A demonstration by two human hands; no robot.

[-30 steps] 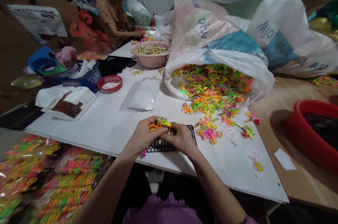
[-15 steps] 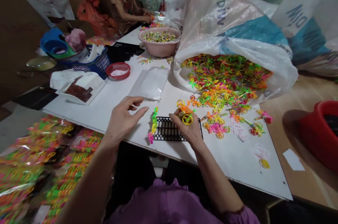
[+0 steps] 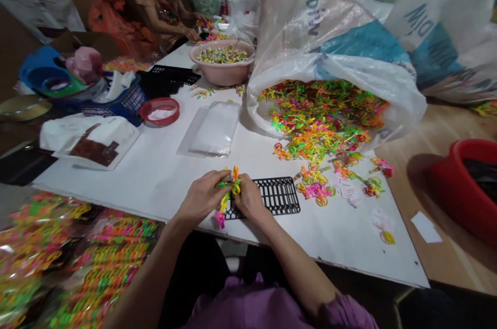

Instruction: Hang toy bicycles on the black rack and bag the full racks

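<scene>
We have both hands together at the left end of the black grid tray (image 3: pixel 280 195). The right grip (image 3: pixel 250 198) is closed around a small toy bicycle (image 3: pixel 236 188), which is held upright over that end. The left grip (image 3: pixel 200 197) is narrow, its fingertips right at the same toy; we cannot tell whether it pinches the piece, since our fingers hide the contact.

The likeliest trouble, as we judge it, is a knock to the row of bright toys (image 3: pixel 224 203) at the tray's end. Those pieces sit just beneath our left fingers, so a careless thumb could tip or loosen them. The toy bicycle is thin and has loops, so it may snag on a neighbour or twist if our two hands push unevenly. Pressing hard at one end could also tilt or slide the light-looking tray, as we see nothing clamping it, and it lies near the front edge of the tabletop (image 3: pixel 337 246); a pink piece already pokes past its corner, so something could drop.

On the right, loose toys (image 3: pixel 318 190) lie just beside the tray, with paper slips (image 3: pixel 345 192) beyond. If the tray shifts that way, they could catch under it. The heap (image 3: pixel 322 135) spilling from the open plastic bag (image 3: pixel 349 68) could also slump further if bumped.
</scene>
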